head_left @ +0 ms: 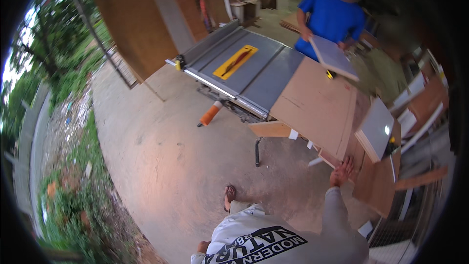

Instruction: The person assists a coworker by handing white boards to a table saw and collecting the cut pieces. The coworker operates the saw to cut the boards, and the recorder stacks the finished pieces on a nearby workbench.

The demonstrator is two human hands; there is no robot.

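Note:
My right hand (344, 171) lies on the near edge of a brown board (312, 102), its fingers spread out and nothing gripped. Just beyond it, a stack of white-faced panels (378, 126) rests on the wooden surface, with a yellow-and-black tape measure (392, 145) beside it. Low by my body hangs my left hand (203, 247), only partly in view; its fingers are hidden. The brown board adjoins a grey table saw (264, 58) with a yellow blade insert (235, 62) and a dark red blade.
Across the board, a person in a blue shirt (330, 12) holds a white-faced panel (334, 56). An orange-handled part (211, 113) juts from the saw's near side. Large wooden sheets (137, 14) lean at the back left. Offcuts (425, 102) crowd the right. Grass borders the concrete floor at left.

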